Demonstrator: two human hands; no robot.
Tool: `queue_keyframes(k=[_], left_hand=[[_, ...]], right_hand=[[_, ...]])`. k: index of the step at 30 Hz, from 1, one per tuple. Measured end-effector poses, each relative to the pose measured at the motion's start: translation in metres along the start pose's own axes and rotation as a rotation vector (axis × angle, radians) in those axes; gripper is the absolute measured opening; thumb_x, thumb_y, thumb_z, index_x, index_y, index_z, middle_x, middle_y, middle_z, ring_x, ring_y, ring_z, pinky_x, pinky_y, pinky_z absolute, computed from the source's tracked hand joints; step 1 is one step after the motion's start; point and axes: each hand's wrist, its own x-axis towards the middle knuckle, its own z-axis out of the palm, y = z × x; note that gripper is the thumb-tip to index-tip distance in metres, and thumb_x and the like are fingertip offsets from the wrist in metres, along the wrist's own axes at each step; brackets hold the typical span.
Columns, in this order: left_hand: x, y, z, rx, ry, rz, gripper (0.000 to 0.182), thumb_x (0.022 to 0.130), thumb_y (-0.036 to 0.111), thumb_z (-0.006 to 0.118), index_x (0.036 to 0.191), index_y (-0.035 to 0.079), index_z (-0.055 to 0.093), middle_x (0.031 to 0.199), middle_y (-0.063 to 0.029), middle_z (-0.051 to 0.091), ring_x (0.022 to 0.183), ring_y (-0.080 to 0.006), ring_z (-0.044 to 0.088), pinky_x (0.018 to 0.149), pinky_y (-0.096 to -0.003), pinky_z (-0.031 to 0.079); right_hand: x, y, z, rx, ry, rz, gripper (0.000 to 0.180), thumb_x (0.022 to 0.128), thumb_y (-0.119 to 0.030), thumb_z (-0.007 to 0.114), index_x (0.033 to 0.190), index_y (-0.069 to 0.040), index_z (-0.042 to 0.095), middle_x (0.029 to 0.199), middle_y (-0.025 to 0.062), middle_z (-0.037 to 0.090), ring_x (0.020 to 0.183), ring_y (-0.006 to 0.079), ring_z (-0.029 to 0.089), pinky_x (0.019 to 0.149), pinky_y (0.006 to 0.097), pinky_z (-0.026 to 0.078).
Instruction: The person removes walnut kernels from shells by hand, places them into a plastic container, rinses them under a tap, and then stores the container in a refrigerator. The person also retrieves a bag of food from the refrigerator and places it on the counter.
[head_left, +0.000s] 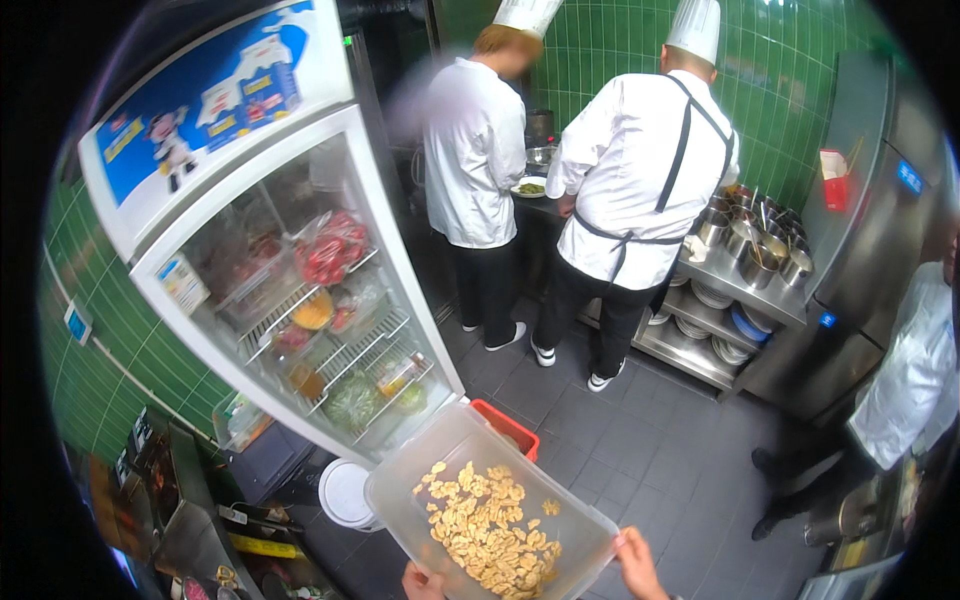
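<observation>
Between my two hands is a translucent plastic container (405, 465), tilted in the view at the bottom centre. Shelled walnut kernels (487, 525) lie loose across its bottom, with one piece apart near the right side. My left hand (421, 582) grips the near left edge, partly cut off by the frame's lower rim. At the right corner, my right hand (636, 561) has its fingers and thumb closed on the rim. Just beyond the container stands a glass-door refrigerator (405, 292) with its door shut and bagged food on wire shelves.
A white lidded bucket (346, 491) and a red plastic crate (517, 435) stand on the grey tiled floor (637, 465). Two people in white jackets (480, 150) work at a counter ahead. Another person (911, 360) is at right. Metal pots (757, 262) crowd a steel shelf unit (705, 341).
</observation>
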Motion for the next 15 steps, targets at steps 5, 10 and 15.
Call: queue_keyframes(k=[5, 10, 15], left_hand=[[0.133, -0.005, 0.089, 0.136, -0.157, -0.052, 0.013, 0.073, -0.005, 0.052, 0.08, 0.005, 0.05, 0.074, 0.0008, 0.053, 0.065, -0.0062, 0.049, 0.054, -0.0205, 0.039], [0.253, -0.009, 0.203, 0.118, -0.165, 0.117, 0.013, 0.068, -0.005, 0.053, 0.069, 0.006, 0.046, 0.062, 0.0025, 0.047, 0.057, -0.0061, 0.045, 0.052, -0.023, 0.037], [0.313, 0.029, 0.276, 0.121, -0.104, 0.098, 0.012, 0.077, -0.001, 0.059, 0.081, 0.005, 0.049, 0.071, -0.0011, 0.055, 0.064, -0.0075, 0.051, 0.056, -0.0237, 0.041]], right_hand=[[0.161, -0.06, -0.046, -0.027, -0.133, 0.167, 0.049, 0.092, -0.024, 0.057, 0.134, -0.003, 0.042, 0.126, 0.0105, 0.052, 0.113, 0.0162, 0.049, 0.091, 0.0302, 0.042], [0.314, -0.099, -0.035, -0.24, -0.444, 0.216, 0.065, 0.088, -0.012, 0.058, 0.145, -0.005, 0.028, 0.142, 0.0095, 0.039, 0.132, 0.0201, 0.033, 0.108, 0.0318, 0.026], [0.409, -0.133, -0.05, -0.191, -0.419, 0.144, 0.071, 0.079, 0.007, 0.048, 0.145, -0.008, 0.028, 0.141, 0.0089, 0.04, 0.132, 0.0197, 0.034, 0.106, 0.0286, 0.028]])
